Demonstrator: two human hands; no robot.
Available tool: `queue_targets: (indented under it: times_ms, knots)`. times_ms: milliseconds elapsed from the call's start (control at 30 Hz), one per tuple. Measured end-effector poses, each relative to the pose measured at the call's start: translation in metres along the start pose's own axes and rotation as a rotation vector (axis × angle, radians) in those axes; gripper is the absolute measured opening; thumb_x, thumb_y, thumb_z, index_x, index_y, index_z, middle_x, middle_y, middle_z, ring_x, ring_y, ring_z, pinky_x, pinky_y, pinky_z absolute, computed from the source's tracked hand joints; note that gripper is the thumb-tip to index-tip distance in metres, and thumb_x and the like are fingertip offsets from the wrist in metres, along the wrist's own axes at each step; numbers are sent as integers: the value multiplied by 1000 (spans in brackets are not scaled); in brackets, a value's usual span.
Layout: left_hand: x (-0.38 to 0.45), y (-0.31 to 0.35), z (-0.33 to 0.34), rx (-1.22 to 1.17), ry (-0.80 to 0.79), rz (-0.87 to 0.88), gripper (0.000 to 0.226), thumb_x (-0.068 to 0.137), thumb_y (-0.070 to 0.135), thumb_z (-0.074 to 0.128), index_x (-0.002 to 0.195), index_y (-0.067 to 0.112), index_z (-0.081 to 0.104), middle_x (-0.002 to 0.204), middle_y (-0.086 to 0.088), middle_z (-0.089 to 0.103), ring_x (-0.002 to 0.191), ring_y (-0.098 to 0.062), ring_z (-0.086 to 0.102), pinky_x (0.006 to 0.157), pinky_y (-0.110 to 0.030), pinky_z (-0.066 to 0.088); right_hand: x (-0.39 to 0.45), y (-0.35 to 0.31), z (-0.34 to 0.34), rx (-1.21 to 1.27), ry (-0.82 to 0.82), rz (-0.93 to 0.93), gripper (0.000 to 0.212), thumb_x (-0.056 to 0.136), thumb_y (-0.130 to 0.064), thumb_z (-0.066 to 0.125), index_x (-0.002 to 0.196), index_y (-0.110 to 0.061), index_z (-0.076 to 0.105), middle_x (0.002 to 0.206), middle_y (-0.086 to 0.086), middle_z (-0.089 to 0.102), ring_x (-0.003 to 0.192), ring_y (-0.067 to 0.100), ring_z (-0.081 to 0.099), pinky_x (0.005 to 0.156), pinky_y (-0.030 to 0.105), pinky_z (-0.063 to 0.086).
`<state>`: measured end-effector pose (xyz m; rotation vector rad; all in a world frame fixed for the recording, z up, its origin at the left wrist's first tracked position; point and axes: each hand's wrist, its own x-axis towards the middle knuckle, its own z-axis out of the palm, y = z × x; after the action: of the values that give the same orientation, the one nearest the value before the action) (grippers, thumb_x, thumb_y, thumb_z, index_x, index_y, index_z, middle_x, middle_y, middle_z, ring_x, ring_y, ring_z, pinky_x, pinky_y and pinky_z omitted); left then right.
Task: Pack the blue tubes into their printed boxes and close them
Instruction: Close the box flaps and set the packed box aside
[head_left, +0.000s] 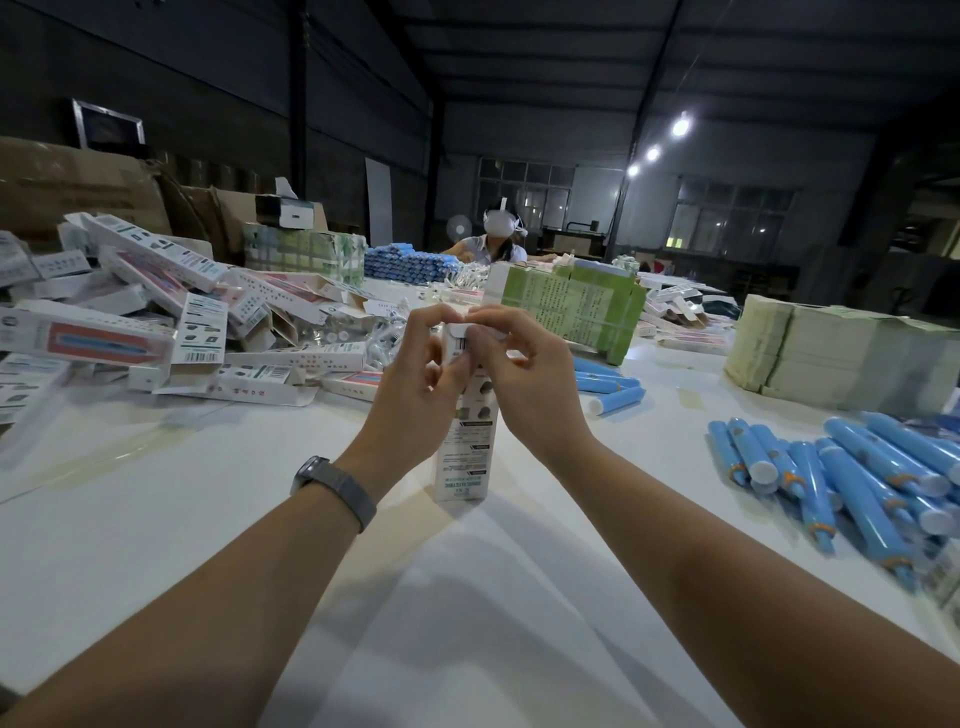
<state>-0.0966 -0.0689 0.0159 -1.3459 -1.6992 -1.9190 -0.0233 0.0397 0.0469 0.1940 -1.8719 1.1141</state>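
We stand a printed box (466, 441) upright on the white counter (249, 519), its lower end resting on the surface between our two wrists. Our left hand (415, 384) curls round the upper part of the box from the left, fingers bent over its top end; a grey band (335, 486) sits on that wrist. Our right hand (519, 374) grips the same top end from the right, its fingertips pinching the small white flap (467, 328) there (whether the flap is fully tucked in, we cannot tell). The fingertips of the two hands nearly meet above the box.

To the right of our right hand, a heap of blue tubes (841, 483) lies loose on the counter, and a few more tubes (608, 387) lie just beyond that hand. To the left of our left hand spreads a jumbled pile of boxes (135, 322). Beyond both hands stands a green bundle of flat cartons (566, 306), with a paler stack (826, 353) further right. Farther off, another person (493, 244) sits at the counter wearing a white headset.
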Motion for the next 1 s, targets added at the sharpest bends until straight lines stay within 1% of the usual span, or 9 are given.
queue_targets:
  times_ms: [100, 200, 333, 467, 533, 733, 833, 933, 1000]
  knots:
    - [-1, 0, 2, 9, 13, -2, 33, 99, 22, 52, 109, 53, 44, 85, -11, 55, 70, -38, 69, 63, -65, 54, 1, 0, -2, -25, 6, -15, 10, 93, -10, 65, 100, -13, 72, 102, -3, 69, 91, 8, 65, 72, 25, 57]
    - [-2, 3, 4, -4, 11, 0, 29, 97, 28, 52, 110, 52, 44, 87, -19, 55, 72, -41, 68, 63, -66, 53, -1, 0, -2, -18, 13, -13, 10, 93, -10, 65, 100, -13, 72, 101, -2, 70, 90, 8, 66, 71, 24, 57]
    - [-5, 3, 5, -5, 8, -2, 31, 100, 24, 51, 112, 52, 44, 82, -4, 56, 71, -43, 66, 63, -67, 52, -1, 0, -3, -7, 6, 2, 11, 93, -10, 64, 100, -14, 72, 103, -2, 69, 90, 9, 66, 71, 20, 55]
    - [-6, 6, 3, -86, 16, -36, 16, 99, 37, 47, 111, 48, 49, 92, -20, 61, 80, -43, 66, 72, -64, 55, 3, -3, -8, -48, -33, 0, 12, 93, -11, 64, 100, -12, 74, 104, 0, 70, 93, 15, 67, 75, 26, 56]
    - [-6, 9, 4, -108, 28, -49, 14, 99, 41, 44, 110, 47, 51, 96, -12, 65, 84, -36, 69, 75, -62, 56, 6, -5, -10, -77, -51, -11, 11, 92, -9, 65, 99, -10, 74, 102, -1, 71, 95, 15, 67, 79, 32, 57]
    - [-7, 18, 11, -73, 103, -13, 11, 101, 31, 47, 105, 41, 52, 99, 1, 66, 87, -44, 64, 71, -66, 52, 6, -9, -10, -119, -49, -23, 11, 90, -9, 67, 97, -13, 75, 103, -6, 73, 95, 7, 67, 83, 30, 56]
    - [-8, 17, 10, -55, 121, -20, 20, 105, 25, 48, 109, 44, 50, 100, 8, 67, 83, -34, 69, 71, -59, 57, 5, -7, -9, -174, -26, -60, 12, 90, -12, 67, 98, -16, 76, 99, -9, 73, 91, 6, 67, 80, 29, 56]
    - [-8, 16, 11, -67, 134, -29, 29, 104, 19, 49, 111, 47, 46, 100, 11, 68, 80, -18, 72, 69, -39, 60, 5, -4, -9, -229, -23, -117, 11, 91, -15, 67, 98, -19, 75, 96, -10, 71, 89, 6, 65, 69, 23, 52]
    - [-8, 15, 12, -61, 132, -26, 31, 104, 17, 48, 113, 46, 45, 106, 4, 66, 82, -20, 72, 72, -43, 60, 7, -4, -10, -246, -31, -134, 10, 91, -16, 67, 97, -18, 75, 94, -11, 71, 88, 4, 64, 68, 17, 47]
